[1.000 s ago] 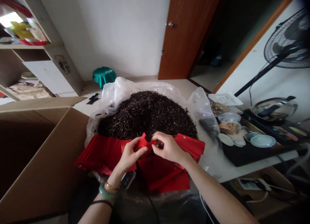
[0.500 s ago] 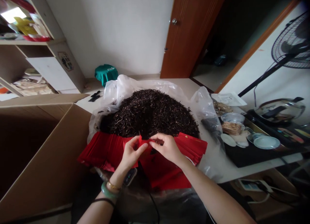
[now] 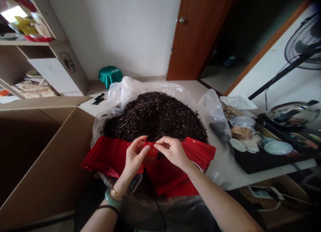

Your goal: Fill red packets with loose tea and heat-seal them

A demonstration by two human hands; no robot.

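Note:
My left hand point(image 3: 134, 155) and my right hand point(image 3: 172, 151) meet over the front of a heap of dark dried leaves point(image 3: 160, 115) that looks like loose tea. Pinched between the fingertips of both is a small red paper packet point(image 3: 150, 154); its upper edge lies between the two hands. Rows of red packets point(image 3: 106, 155) stand tightly packed to the left of my hands, and more red packets point(image 3: 200, 151) fan out to the right. Below my hands lies a flat red surface point(image 3: 173, 182). A small device with a dark display point(image 3: 135, 183) shows beside my left wrist.
A clear plastic bag point(image 3: 213, 108) spreads around the leaves. An open cardboard box point(image 3: 62, 158) stands at the left. Dishes point(image 3: 278, 147) and a clear tub point(image 3: 242, 128) sit on the right, with a standing fan point(image 3: 304, 46) behind. A green-covered object point(image 3: 110, 77) is beyond.
The packet between my fingers has tilted, and more of its face shows below my fingertips. My left thumb has shifted slightly left and up. The view has moved a little.

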